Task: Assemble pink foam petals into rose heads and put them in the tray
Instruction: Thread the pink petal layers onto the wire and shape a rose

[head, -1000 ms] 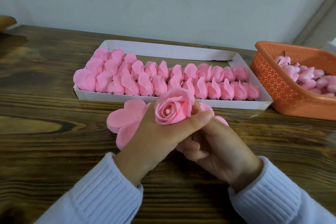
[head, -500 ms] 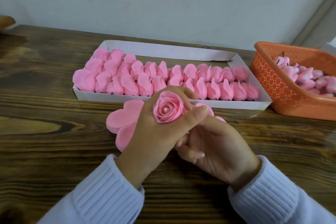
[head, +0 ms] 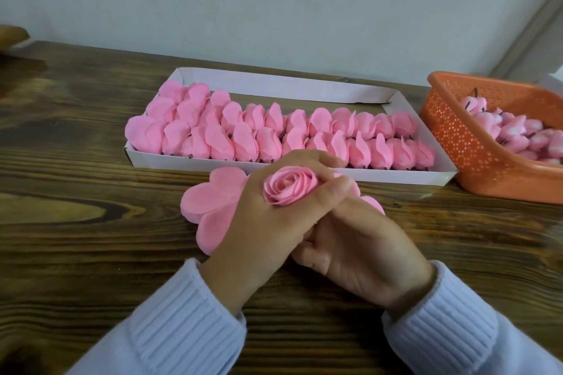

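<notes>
A pink foam rose head [head: 289, 189] faces up at me, wrapped by the curled fingers and thumb of my left hand [head: 259, 231]. My right hand [head: 359, 253] sits just below and to the right. Its curled fingers reach under the left hand to the rose's underside, and the contact itself is hidden. A stack of flat pink foam petals [head: 210, 201] lies on the table beneath both hands. Behind them stands the white cardboard tray [head: 396, 175], holding two rows of several finished rose heads [head: 274, 134].
An orange perforated plastic basket [head: 475, 161] at the right holds several pink rose buds [head: 518, 131] with small dark stems. The dark wooden table [head: 76, 222] runs to a pale wall behind. A brown object [head: 12, 35] peeks in at the far left edge.
My left hand's fingers have closed further round the rose head, squeezing it more compact. Both hands have sunk slightly towards the table.
</notes>
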`<state>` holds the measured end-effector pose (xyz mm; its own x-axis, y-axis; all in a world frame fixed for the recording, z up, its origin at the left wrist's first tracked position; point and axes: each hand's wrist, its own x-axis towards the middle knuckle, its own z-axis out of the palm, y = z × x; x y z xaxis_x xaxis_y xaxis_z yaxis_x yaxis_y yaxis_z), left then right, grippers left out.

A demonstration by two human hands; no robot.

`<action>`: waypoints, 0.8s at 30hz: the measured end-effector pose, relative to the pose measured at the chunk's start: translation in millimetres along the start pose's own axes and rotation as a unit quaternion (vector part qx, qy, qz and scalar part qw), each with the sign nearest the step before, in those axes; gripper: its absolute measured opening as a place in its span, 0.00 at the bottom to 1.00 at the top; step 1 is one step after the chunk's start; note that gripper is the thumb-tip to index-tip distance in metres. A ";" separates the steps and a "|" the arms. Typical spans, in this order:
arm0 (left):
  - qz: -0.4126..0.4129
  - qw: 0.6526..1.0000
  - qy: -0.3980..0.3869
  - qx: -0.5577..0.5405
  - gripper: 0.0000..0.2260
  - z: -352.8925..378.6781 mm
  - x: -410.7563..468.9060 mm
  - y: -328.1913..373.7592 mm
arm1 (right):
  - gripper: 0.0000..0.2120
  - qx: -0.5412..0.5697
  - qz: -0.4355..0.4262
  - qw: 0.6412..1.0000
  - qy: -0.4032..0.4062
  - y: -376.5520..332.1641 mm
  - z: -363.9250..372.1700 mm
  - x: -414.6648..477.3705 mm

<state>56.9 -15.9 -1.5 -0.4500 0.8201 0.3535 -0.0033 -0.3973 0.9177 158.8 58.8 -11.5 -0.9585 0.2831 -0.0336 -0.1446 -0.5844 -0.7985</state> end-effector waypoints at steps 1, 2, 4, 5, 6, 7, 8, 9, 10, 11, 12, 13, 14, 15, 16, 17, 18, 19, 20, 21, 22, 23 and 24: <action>0.003 1.000 0.004 0.008 0.04 -0.2 0.0 -1.3 | 0.23 0.014 -0.003 1.000 -0.008 0.6 -0.7 -0.1; 0.003 1.000 0.001 0.014 0.04 -0.2 -0.7 -2.1 | 0.23 0.019 -0.008 1.000 -0.007 0.9 -0.3 0.2; -0.009 1.000 -0.014 0.015 0.03 0.2 -2.6 -0.1 | 0.15 -0.006 -0.011 1.000 0.015 1.6 0.6 1.0; -0.022 1.000 -0.021 0.006 0.04 0.6 -3.6 1.6 | 0.13 -0.031 -0.005 0.999 0.034 2.0 1.0 1.5; -0.038 0.999 -0.025 -0.007 0.07 0.9 -4.0 2.5 | 0.13 -0.052 -0.003 0.997 0.047 2.7 1.3 1.7; -0.052 0.998 -0.024 -0.023 0.09 1.7 -4.5 3.7 | 0.14 -0.066 -0.005 0.996 0.053 4.0 1.7 1.7; -0.062 0.997 -0.015 -0.033 0.10 2.2 -4.4 4.2 | 0.14 -0.069 -0.009 0.996 0.049 4.6 2.4 1.6; -0.064 0.997 -0.002 -0.034 0.10 2.7 -4.3 4.6 | 0.12 -0.057 -0.018 0.998 0.034 4.8 2.8 1.1; -0.057 0.998 0.014 -0.029 0.09 2.5 -3.8 4.6 | 0.10 -0.038 -0.024 0.999 0.012 4.2 3.3 0.8; -0.046 0.998 0.025 -0.027 0.07 1.9 -3.6 4.9 | 0.13 -0.019 -0.031 0.999 -0.006 4.1 2.5 0.6; -0.037 0.998 0.029 -0.030 0.05 1.4 -3.3 5.6 | 0.17 -0.006 -0.037 0.999 -0.021 4.0 2.1 0.5; -0.032 0.999 0.025 -0.034 0.04 0.6 -3.0 5.9 | 0.20 -0.005 -0.042 0.999 -0.022 4.0 2.2 0.6; -0.031 0.999 0.014 -0.037 0.04 0.3 -3.2 6.0 | 0.21 -0.010 -0.044 0.999 -0.012 3.6 2.1 0.9; -0.036 0.999 0.000 -0.035 0.04 0.6 -3.6 5.8 | 0.21 -0.018 -0.041 0.999 0.005 3.7 1.3 1.3; -0.041 0.999 -0.014 -0.030 0.04 1.3 -4.3 5.8 | 0.19 -0.031 -0.033 0.999 0.020 3.7 0.1 1.8; -0.044 0.998 -0.023 -0.024 0.04 2.1 -4.8 5.4 | 0.18 -0.041 -0.023 0.998 0.031 3.8 -0.6 2.3; -0.042 0.999 -0.024 -0.020 0.03 2.6 -4.8 5.0 | 0.18 -0.044 -0.015 0.998 0.038 3.7 -0.9 2.4; -0.037 0.999 -0.019 -0.018 0.03 2.7 -4.8 4.7 | 0.18 -0.039 -0.015 0.999 0.035 3.9 -1.6 2.1; -0.030 0.999 -0.010 -0.019 0.03 2.5 -4.2 4.4 | 0.18 -0.026 -0.022 0.999 0.020 3.8 -1.4 1.6; -0.024 1.000 0.000 -0.020 0.03 1.8 -3.6 4.2 | 0.19 -0.010 -0.031 0.999 -0.002 3.9 -1.4 1.1; -0.019 1.000 0.007 -0.017 0.04 0.9 -3.4 4.4 | 0.20 0.002 -0.041 0.999 -0.024 4.2 -1.8 0.4; -0.017 1.000 0.009 -0.012 0.05 -0.1 -3.1 4.6 | 0.19 0.008 -0.045 0.998 -0.035 4.4 -2.5 0.0; -0.020 1.000 0.006 -0.005 0.07 -0.7 -3.2 4.9 | 0.20 0.009 -0.043 0.998 -0.037 4.4 -2.7 0.0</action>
<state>57.7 -20.7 1.7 -0.4597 0.8305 0.3144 -0.0312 -0.3689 0.9289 158.8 58.3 -16.5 -0.9580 0.2756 0.0794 -0.2303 -0.5745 -0.7854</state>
